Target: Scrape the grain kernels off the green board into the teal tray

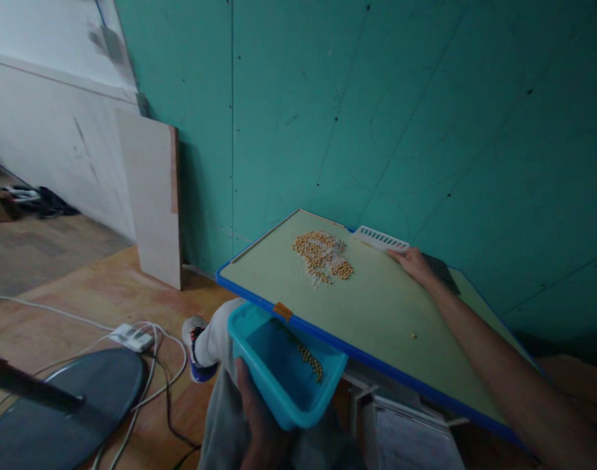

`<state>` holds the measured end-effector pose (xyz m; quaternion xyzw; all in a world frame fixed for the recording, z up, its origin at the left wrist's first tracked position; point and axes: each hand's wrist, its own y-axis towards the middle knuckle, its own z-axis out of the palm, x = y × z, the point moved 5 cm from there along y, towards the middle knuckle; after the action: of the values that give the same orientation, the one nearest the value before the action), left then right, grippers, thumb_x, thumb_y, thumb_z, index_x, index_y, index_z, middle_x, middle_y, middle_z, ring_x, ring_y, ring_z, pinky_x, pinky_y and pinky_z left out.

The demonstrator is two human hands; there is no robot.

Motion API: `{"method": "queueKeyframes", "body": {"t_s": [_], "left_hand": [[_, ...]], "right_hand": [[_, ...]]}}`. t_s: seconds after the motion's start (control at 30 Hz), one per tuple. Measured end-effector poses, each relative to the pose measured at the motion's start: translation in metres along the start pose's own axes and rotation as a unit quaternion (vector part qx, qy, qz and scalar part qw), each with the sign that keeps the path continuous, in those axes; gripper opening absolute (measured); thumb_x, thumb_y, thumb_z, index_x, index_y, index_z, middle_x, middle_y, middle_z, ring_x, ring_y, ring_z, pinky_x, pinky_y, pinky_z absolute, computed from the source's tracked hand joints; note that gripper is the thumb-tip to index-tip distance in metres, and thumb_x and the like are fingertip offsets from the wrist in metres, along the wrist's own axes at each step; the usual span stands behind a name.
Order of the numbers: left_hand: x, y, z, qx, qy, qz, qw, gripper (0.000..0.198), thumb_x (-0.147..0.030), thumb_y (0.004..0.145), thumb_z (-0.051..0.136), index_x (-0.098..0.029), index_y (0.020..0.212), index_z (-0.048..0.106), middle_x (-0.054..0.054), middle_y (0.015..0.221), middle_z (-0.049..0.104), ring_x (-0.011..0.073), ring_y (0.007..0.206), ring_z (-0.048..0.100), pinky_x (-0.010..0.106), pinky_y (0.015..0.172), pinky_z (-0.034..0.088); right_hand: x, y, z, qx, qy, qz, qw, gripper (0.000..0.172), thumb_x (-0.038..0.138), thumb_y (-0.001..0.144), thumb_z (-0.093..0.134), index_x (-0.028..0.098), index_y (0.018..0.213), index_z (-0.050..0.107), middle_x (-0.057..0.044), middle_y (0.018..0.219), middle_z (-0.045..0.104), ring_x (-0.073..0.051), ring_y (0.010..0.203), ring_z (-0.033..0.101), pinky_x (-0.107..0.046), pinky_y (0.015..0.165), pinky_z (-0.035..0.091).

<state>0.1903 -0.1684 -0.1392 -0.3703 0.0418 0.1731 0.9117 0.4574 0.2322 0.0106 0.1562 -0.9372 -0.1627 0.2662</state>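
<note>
The left hand (259,424) is gripping the near wall of a blue plastic tub (298,408), fingers wrapped under it, holding it tilted just below the near left edge of the counter (377,307). A few yellow beans (311,361) are lying inside the tub. The right hand (416,264) is reaching across to the far side of the counter, its fingertips touching a white slotted plastic piece (381,239) that is lying against the teal wall (377,98); whether the fingers are closing on it cannot be told. The two hands are well apart.

A loose pile of yellow beans mixed with small white grains (322,254) is sitting on the pale green counter, just left of the white piece. One stray bean (414,335) is lying nearer, to the right. On the floor to the left, a white power strip (130,337) with trailing cables is resting near a dark round disc (63,405).
</note>
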Motion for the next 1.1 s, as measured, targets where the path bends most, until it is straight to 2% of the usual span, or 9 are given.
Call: {"method": "queueKeyframes", "body": {"t_s": [0.07,0.13,0.3,0.43,0.53,0.7,0.83,0.9,1.1], "left_hand": [[0.000,0.004,-0.002,0.010,-0.012,0.001,1.000,0.074,-0.066,0.105,0.058,-0.021,0.164,0.059,0.007,0.110,0.090,0.0344,0.111,0.083,0.048,0.117,0.058],[0.000,0.010,-0.006,0.012,-0.019,0.008,1.000,0.073,-0.063,0.105,0.060,-0.023,0.166,0.056,0.005,0.107,0.090,0.0347,0.108,0.084,0.049,0.114,0.059],[0.001,0.020,-0.019,-0.003,0.010,0.025,1.000,0.071,-0.060,0.106,0.060,-0.023,0.167,0.056,0.008,0.112,0.089,0.0340,0.125,0.079,0.048,0.118,0.057],[0.002,0.022,-0.022,-0.001,0.030,0.035,0.999,0.070,-0.061,0.107,0.058,-0.021,0.165,0.059,0.011,0.118,0.088,0.0359,0.130,0.076,0.053,0.122,0.052],[0.001,0.022,-0.019,0.007,0.027,0.045,0.999,0.067,-0.060,0.108,0.058,-0.024,0.165,0.059,0.008,0.122,0.088,0.0366,0.134,0.074,0.053,0.123,0.052],[0.004,0.021,-0.016,0.023,0.021,0.024,0.999,0.069,-0.063,0.106,0.058,-0.026,0.164,0.060,0.009,0.121,0.088,0.0366,0.126,0.078,0.054,0.120,0.054],[0.003,0.019,-0.015,0.027,0.021,0.027,0.999,0.068,-0.063,0.107,0.056,-0.025,0.163,0.062,0.011,0.127,0.087,0.0353,0.141,0.069,0.050,0.120,0.054],[0.002,0.017,-0.013,0.027,0.023,0.033,0.999,0.067,-0.061,0.108,0.056,-0.025,0.164,0.060,0.011,0.125,0.087,0.0340,0.143,0.068,0.050,0.120,0.054],[0.000,0.012,-0.010,0.030,0.011,0.031,0.999,0.067,-0.058,0.110,0.054,-0.024,0.168,0.055,0.007,0.114,0.089,0.0316,0.104,0.085,0.048,0.110,0.063]], "right_hand": [[0.000,-0.004,0.000,0.004,-0.002,0.026,1.000,0.025,0.028,0.092,0.072,0.011,0.104,0.086,-0.017,0.098,0.088,-0.033,0.101,0.085,-0.042,0.093,0.066],[0.003,-0.009,-0.001,0.004,0.000,0.042,0.999,0.024,0.027,0.092,0.072,0.010,0.102,0.086,-0.019,0.102,0.088,-0.035,0.107,0.084,-0.044,0.097,0.065],[0.014,-0.031,-0.009,0.004,0.018,0.031,0.999,0.018,0.026,0.090,0.073,0.019,0.099,0.087,-0.013,0.109,0.089,-0.035,0.116,0.082,-0.044,0.105,0.063],[0.013,-0.052,-0.019,0.010,0.041,0.027,0.999,0.015,0.030,0.088,0.075,0.022,0.092,0.086,-0.011,0.100,0.089,-0.038,0.109,0.083,-0.047,0.098,0.067],[0.009,-0.066,-0.025,0.020,0.045,0.039,0.998,0.017,0.034,0.088,0.074,0.020,0.088,0.085,-0.012,0.097,0.088,-0.039,0.103,0.084,-0.049,0.095,0.068],[0.006,-0.083,-0.032,0.036,0.064,0.010,0.997,0.021,0.038,0.086,0.073,0.021,0.091,0.085,-0.010,0.105,0.089,-0.038,0.107,0.083,-0.051,0.101,0.065],[0.007,-0.099,-0.040,0.054,0.077,-0.016,0.995,0.027,0.048,0.087,0.074,0.025,0.094,0.087,-0.008,0.106,0.089,-0.038,0.110,0.083,-0.052,0.103,0.065],[0.011,-0.108,-0.045,0.063,0.081,-0.031,0.994,0.033,0.054,0.088,0.074,0.026,0.097,0.088,-0.008,0.112,0.088,-0.038,0.114,0.082,-0.053,0.106,0.064],[0.021,-0.136,-0.059,0.086,0.086,-0.088,0.989,0.049,0.072,0.094,0.067,0.028,0.102,0.090,-0.010,0.124,0.086,-0.037,0.122,0.079,-0.053,0.113,0.060]]}}
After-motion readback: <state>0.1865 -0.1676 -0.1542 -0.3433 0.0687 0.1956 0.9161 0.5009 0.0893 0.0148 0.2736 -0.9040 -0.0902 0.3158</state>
